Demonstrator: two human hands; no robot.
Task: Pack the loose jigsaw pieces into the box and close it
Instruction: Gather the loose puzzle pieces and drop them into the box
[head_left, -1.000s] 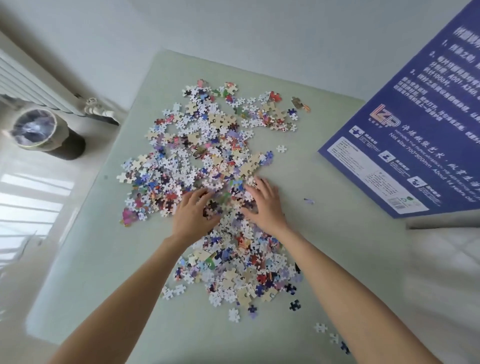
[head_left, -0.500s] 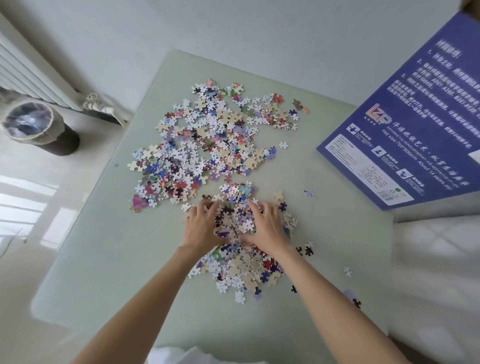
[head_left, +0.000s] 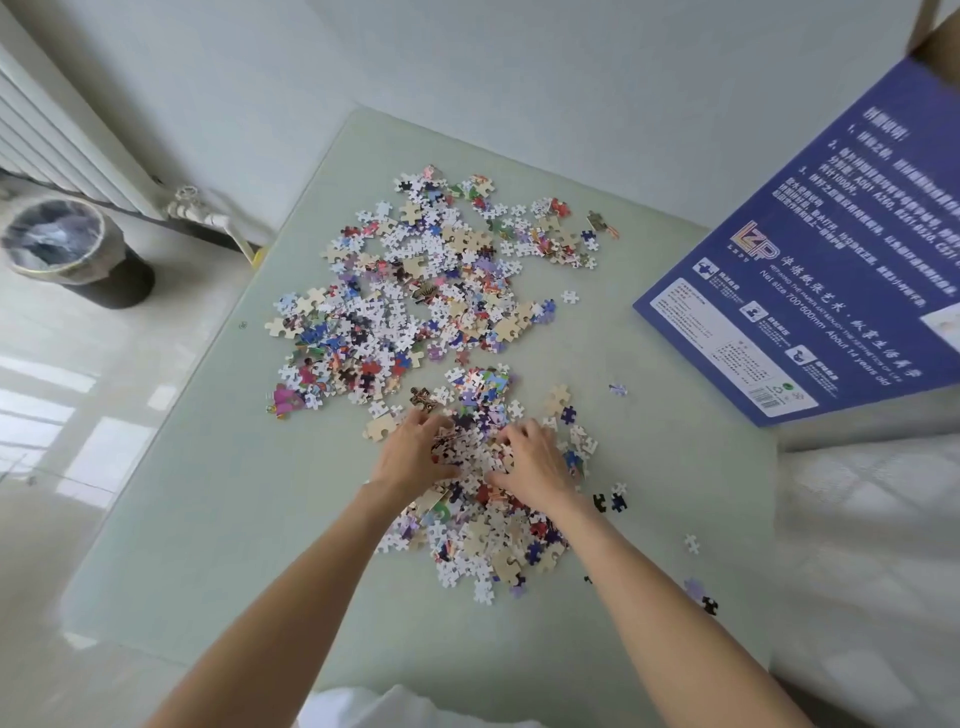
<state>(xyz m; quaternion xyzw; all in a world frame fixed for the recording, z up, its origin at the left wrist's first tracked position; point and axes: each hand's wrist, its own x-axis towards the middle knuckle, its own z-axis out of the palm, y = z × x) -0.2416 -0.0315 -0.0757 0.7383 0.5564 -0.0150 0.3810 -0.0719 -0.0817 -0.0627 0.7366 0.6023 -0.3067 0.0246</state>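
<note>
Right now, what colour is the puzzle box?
Dark blue with white print, on the box in the head view.

One head-worn wide view looks steeply down, close over the table (head_left: 208, 519).

We count two hands, the left hand (head_left: 413, 451) and right hand (head_left: 535, 462). We list one blue box (head_left: 810, 270), one table (head_left: 218, 519), one bin (head_left: 57, 244), one radiator (head_left: 57, 150). The jigsaw pieces (head_left: 415, 291) are too many for us to count.

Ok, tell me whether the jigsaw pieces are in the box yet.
Out. The jigsaw pieces lie spread on the table; the blue box stands apart at the right.
</note>
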